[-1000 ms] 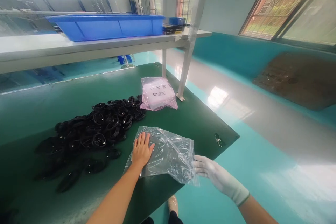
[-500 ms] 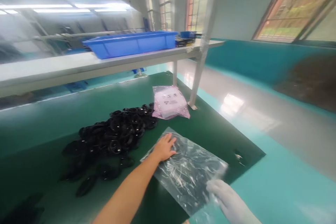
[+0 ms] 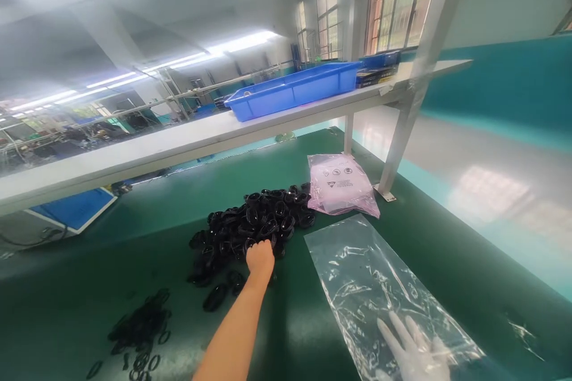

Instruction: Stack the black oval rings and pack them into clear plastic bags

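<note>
My left hand [image 3: 260, 257], bare, reaches to the near right edge of a heap of black looped bundles [image 3: 250, 217] that look like coiled cables. Its fingers are curled closed, and whatever is in them is hidden behind the hand. To the right, a clear plastic bag [image 3: 353, 268] lies flat on the green table. My right hand [image 3: 417, 348], in a white glove, rests on the bag's near part with its fingers spread.
A pink printed bag [image 3: 340, 184] lies behind the clear bag, beside a shelf post [image 3: 404, 143]. Small black rings [image 3: 143, 324] lie at the near left. A raised white shelf [image 3: 179, 146] crosses the back, bearing a blue bin [image 3: 295, 88] and small boxes [image 3: 375, 76].
My left hand has left the clear bag and moved left to the black heap, its fingers now curled. My right hand has spread out flat on the bag. The view has turned left.
</note>
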Demonstrator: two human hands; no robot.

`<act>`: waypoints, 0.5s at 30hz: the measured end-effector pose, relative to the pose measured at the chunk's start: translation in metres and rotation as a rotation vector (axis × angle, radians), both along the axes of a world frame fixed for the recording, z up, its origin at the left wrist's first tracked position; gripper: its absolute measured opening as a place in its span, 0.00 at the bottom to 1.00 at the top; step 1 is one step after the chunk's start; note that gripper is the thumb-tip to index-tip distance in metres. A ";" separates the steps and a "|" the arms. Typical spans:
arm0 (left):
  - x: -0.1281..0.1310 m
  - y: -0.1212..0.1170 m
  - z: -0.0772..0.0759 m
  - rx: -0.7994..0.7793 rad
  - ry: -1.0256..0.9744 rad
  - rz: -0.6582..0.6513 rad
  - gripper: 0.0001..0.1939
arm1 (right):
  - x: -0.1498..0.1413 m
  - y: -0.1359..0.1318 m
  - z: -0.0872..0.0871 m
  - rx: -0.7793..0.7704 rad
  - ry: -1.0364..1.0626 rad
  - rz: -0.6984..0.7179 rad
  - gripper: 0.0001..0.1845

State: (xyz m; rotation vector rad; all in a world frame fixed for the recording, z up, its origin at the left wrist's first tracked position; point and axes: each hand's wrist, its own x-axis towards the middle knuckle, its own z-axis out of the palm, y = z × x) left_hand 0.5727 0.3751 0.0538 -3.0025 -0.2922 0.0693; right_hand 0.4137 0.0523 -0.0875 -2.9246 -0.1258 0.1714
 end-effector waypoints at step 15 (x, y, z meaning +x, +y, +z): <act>0.043 -0.159 -0.067 -0.244 0.109 -0.855 0.10 | -0.007 0.011 0.010 -0.055 0.101 -0.124 0.33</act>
